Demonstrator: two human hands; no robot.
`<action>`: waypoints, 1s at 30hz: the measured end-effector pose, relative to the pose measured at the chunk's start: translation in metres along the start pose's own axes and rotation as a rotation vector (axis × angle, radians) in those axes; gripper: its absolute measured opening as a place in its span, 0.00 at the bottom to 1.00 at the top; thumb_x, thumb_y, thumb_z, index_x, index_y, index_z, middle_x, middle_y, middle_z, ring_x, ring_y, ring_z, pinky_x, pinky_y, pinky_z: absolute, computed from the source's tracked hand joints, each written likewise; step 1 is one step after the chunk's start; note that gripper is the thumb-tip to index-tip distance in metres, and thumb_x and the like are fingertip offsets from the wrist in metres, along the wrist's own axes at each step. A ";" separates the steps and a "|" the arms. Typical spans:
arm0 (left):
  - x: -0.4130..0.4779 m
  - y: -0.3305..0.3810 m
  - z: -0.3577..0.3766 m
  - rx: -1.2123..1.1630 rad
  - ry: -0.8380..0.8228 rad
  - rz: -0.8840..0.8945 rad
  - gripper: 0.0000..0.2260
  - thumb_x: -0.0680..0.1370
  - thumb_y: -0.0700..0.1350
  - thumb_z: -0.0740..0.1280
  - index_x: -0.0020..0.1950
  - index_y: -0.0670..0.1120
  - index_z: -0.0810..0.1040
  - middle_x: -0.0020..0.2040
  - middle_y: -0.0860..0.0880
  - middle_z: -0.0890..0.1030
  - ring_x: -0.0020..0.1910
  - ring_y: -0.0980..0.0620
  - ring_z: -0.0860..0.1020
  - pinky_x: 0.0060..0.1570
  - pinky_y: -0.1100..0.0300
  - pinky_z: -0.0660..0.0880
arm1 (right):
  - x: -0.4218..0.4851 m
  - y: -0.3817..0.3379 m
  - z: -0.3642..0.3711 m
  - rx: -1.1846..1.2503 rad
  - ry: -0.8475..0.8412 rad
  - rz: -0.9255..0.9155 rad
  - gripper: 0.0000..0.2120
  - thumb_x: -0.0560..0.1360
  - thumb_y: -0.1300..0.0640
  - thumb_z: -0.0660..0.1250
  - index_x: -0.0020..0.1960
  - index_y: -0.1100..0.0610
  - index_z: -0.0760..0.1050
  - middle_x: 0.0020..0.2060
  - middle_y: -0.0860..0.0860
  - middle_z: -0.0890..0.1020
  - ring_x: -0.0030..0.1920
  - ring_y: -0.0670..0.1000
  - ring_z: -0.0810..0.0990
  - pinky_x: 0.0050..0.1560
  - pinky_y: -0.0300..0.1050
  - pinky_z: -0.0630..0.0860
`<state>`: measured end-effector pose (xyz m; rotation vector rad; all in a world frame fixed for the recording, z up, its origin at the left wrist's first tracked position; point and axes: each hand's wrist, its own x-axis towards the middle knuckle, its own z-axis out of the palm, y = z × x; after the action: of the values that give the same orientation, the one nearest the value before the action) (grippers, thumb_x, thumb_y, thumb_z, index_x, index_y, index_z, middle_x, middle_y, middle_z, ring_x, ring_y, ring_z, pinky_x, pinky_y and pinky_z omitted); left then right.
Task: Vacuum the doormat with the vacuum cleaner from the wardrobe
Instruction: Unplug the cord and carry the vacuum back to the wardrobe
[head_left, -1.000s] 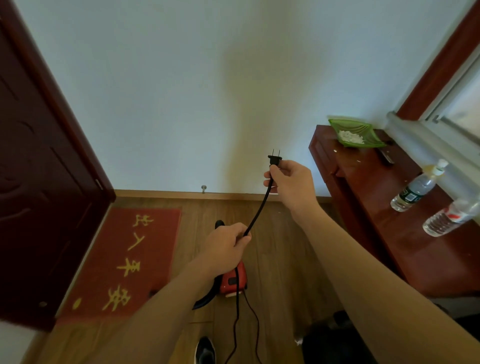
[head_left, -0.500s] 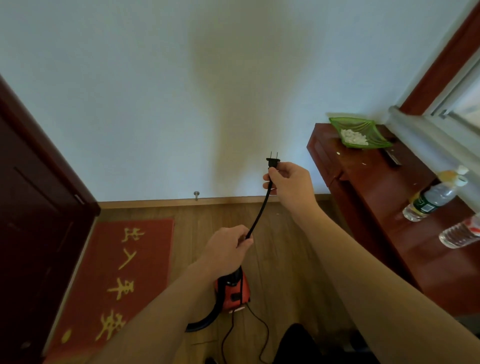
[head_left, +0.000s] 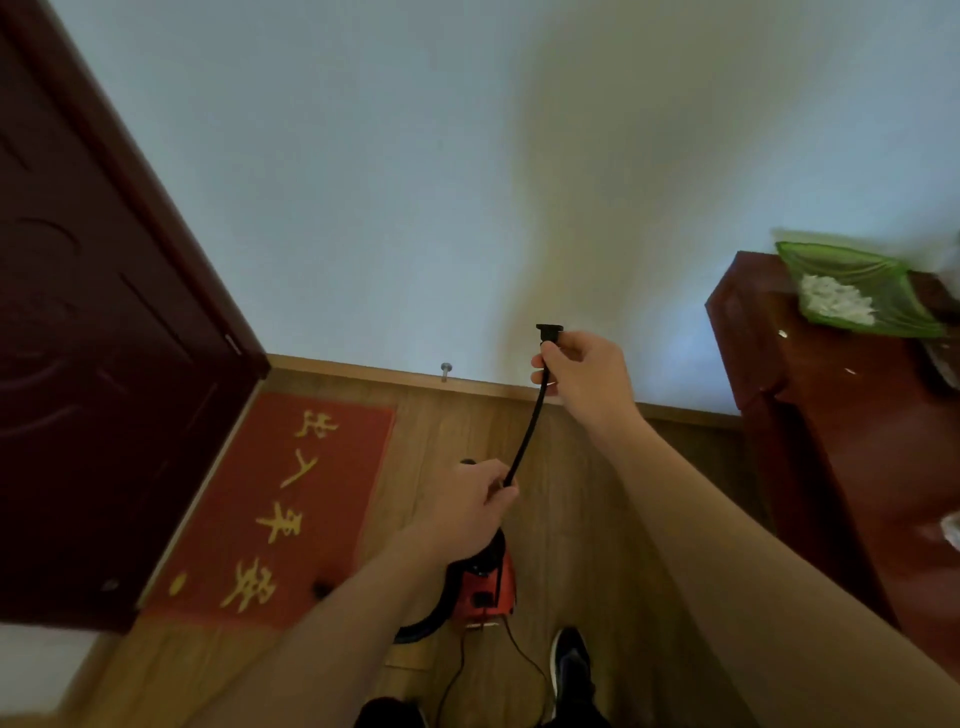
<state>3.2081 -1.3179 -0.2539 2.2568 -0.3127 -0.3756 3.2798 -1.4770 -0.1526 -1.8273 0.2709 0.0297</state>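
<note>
A red vacuum cleaner with a black hose stands on the wooden floor below my hands. Its black power cord runs up from it. My left hand grips the cord lower down. My right hand holds the cord just under the black plug, raised in front of the white wall. The red doormat with yellow characters lies on the floor to the left, beside the dark door.
A dark red door stands at the left. A dark wooden cabinet is at the right, carrying a green dish of white pieces. A metal door stop sticks out of the skirting board. My shoe is beside the cord on the floor.
The view has swung left and tilted, so the cabinet sits nearer the right edge and the bottles are out of frame. Both hands keep the same grip on the cord.
</note>
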 end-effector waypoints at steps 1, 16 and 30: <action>0.004 -0.002 0.006 -0.014 -0.001 -0.030 0.06 0.83 0.48 0.64 0.47 0.53 0.77 0.39 0.51 0.82 0.38 0.52 0.82 0.42 0.46 0.81 | 0.008 0.007 -0.001 -0.005 -0.017 0.011 0.05 0.83 0.57 0.63 0.55 0.54 0.78 0.44 0.50 0.85 0.44 0.52 0.85 0.51 0.52 0.82; 0.027 -0.071 0.103 -0.223 -0.028 -0.338 0.07 0.85 0.45 0.63 0.51 0.47 0.79 0.43 0.51 0.81 0.40 0.61 0.78 0.38 0.69 0.73 | 0.076 0.138 0.030 -0.103 -0.271 0.150 0.09 0.82 0.59 0.64 0.45 0.51 0.78 0.45 0.58 0.85 0.47 0.59 0.85 0.53 0.56 0.83; 0.033 -0.220 0.224 -0.290 -0.056 -0.494 0.04 0.82 0.45 0.67 0.50 0.48 0.81 0.42 0.51 0.82 0.41 0.53 0.80 0.42 0.53 0.78 | 0.104 0.338 0.106 -0.038 -0.336 0.433 0.08 0.83 0.60 0.63 0.60 0.58 0.78 0.46 0.54 0.84 0.43 0.49 0.83 0.47 0.43 0.82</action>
<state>3.1789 -1.3415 -0.5671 2.0179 0.2667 -0.6926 3.3262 -1.4763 -0.5186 -1.7372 0.4225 0.6409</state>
